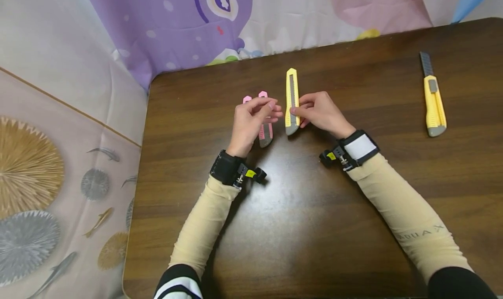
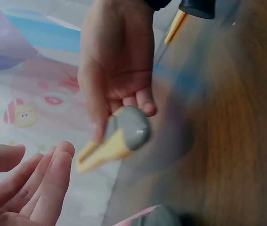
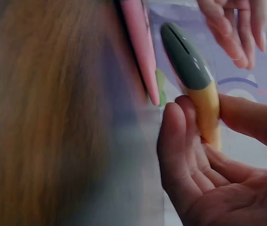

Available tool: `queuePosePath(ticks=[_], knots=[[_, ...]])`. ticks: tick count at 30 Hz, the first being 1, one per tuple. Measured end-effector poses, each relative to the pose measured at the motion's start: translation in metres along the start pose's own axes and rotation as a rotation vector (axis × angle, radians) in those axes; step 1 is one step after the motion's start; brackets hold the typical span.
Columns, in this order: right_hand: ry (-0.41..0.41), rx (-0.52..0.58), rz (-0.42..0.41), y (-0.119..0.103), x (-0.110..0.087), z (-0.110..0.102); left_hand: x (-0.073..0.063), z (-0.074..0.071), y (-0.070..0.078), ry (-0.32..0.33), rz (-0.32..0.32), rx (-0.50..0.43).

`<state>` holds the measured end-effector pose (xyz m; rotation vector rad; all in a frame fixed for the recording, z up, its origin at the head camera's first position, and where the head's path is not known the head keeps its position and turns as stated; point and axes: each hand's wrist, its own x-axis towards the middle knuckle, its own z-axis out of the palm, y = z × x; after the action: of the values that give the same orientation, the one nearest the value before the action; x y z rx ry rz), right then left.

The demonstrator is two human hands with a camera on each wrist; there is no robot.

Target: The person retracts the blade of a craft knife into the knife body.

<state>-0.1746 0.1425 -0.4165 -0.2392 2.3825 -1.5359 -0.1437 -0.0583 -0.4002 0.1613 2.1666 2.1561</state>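
Note:
My right hand [image 1: 320, 111] pinches a yellow box cutter [image 1: 292, 100] with a grey end, thumb on one side and fingers on the other. In the right wrist view the same cutter's grey end [image 3: 187, 59] points up and away from the palm. To its left, my left hand [image 1: 251, 120] hovers with loosely bent fingers, apart from the yellow cutter and holding nothing visible. Beneath that hand lie two pink box cutters; the nearer one [image 1: 266, 135] shows its dark end, while the other [image 1: 246, 99] is mostly hidden.
A second yellow box cutter [image 1: 434, 102] lies at the right of the brown wooden table [image 1: 314, 229], its blade extended toward the back. A patterned curtain [image 1: 291, 24] hangs behind the table, and a printed cloth [image 1: 74, 172] hangs along its left side.

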Motion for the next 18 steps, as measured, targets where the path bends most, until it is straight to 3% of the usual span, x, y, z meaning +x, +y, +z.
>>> queuePosePath(ticks=[8,18], knots=[[-0.066,-0.082,0.079,-0.006,0.011,0.010,0.002,-0.006,0.004,0.034,0.042,-0.030],[-0.105,-0.106,0.159,-0.008,0.015,0.016,0.001,-0.007,0.007,0.018,0.009,0.009]])
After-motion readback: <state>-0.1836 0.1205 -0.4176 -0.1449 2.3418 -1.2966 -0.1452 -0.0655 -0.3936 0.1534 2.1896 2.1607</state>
